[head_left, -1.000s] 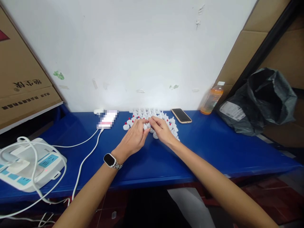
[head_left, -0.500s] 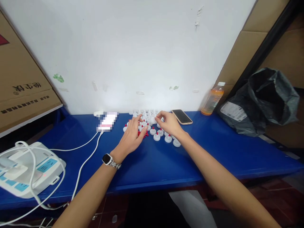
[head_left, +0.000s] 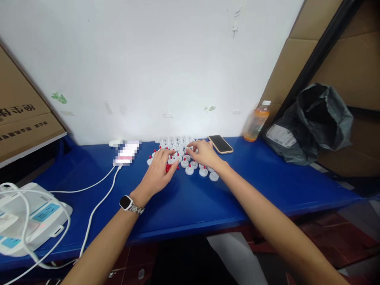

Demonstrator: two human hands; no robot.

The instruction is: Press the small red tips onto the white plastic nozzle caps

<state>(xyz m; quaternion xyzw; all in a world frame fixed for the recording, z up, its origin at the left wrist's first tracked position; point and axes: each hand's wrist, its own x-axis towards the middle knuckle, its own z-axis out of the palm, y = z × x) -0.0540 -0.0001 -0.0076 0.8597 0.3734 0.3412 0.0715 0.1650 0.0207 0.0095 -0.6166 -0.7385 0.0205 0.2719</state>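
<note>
White round caps (head_left: 189, 170) with narrow nozzles are crowded on the blue table; several carry small red tips. My left hand (head_left: 157, 170) reaches over the left side of the group, fingers stretched and thumb apart. Beside its thumb lies a small pile of loose red tips (head_left: 168, 168), partly covered by the hand. My right hand (head_left: 204, 153) is over the right side of the caps, thumb and index finger curved with a small gap between them. White caps are right at these fingertips, and I see none clearly gripped. A watch (head_left: 126, 202) is on my left wrist.
A phone (head_left: 221, 144) lies behind my right hand. Left of the caps is a pixelated device (head_left: 127, 152) on white cables. A power strip (head_left: 35, 217) sits at far left. An orange drink bottle (head_left: 257, 122) and a grey plastic bag (head_left: 303, 130) stand at right.
The view has shifted, so most things appear farther left. The right thumb and index finger, earlier pinched at a whitish piece, are now slightly apart. The left hand remains stretched over the caps.
</note>
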